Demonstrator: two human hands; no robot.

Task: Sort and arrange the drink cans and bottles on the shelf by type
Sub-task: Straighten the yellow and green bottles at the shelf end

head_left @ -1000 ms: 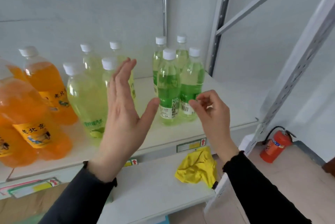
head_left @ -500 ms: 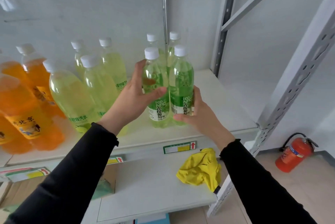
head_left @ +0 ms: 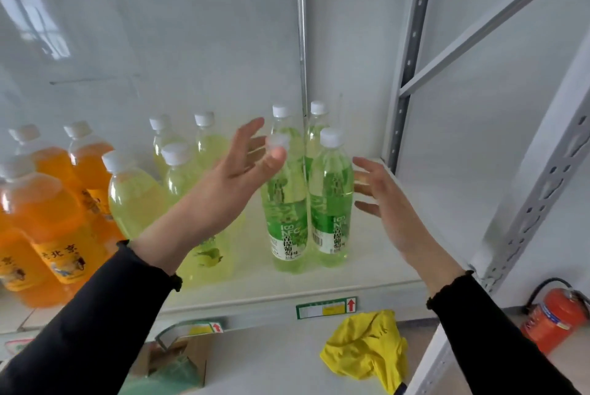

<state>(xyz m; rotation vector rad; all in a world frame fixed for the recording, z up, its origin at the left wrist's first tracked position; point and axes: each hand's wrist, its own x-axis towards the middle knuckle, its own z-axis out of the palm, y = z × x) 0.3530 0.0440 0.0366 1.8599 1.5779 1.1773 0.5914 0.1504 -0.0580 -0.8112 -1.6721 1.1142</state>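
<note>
White shelving held the drinks in colour groups. Both hands were open with nothing in the grip: the left hand (head_left: 238, 168) fanned at nine o'clock of the green bottles (head_left: 306, 203), the right hand (head_left: 386, 203) at three o'clock, fingers spread beside them. Outward at nine o'clock stood the yellow bottles (head_left: 178, 190), then the orange bottles (head_left: 48, 212). Sorting looked nearly finished; no cans showed.
</note>
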